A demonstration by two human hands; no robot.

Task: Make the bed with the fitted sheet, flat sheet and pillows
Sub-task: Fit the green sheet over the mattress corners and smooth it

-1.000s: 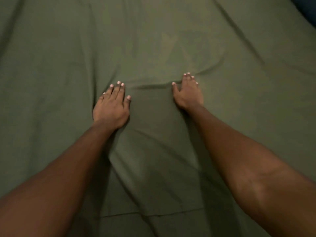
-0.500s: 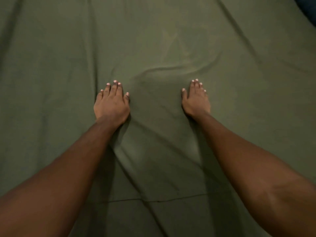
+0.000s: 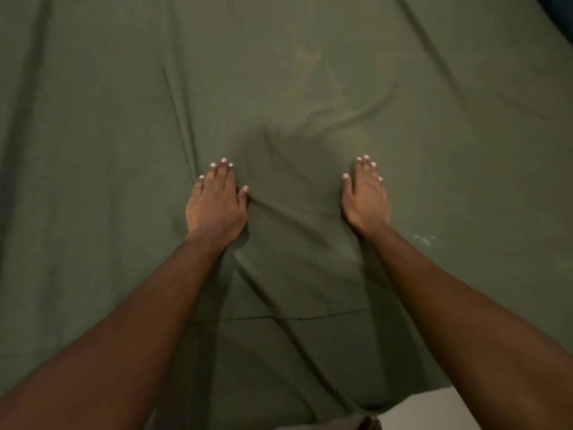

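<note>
A dark green sheet [image 3: 310, 72] covers the whole bed and fills the view. My left hand [image 3: 217, 203] lies flat on it left of centre, fingers straight and together. My right hand [image 3: 366, 197] presses flat on the sheet to the right, about a hand's width and a half away. Creases run between and ahead of the two hands, and a hem line [image 3: 294, 318] crosses the cloth nearer to me. No pillows are in view.
The sheet hangs over the near edge of the bed, and a pale strip of floor [image 3: 434, 411] shows at the bottom right. A dark blue patch [image 3: 561, 13] sits at the top right corner.
Both hands have slid back toward me over the sheet and spread further apart. The ridge of cloth that stood at the fingertips has flattened into softer creases.
</note>
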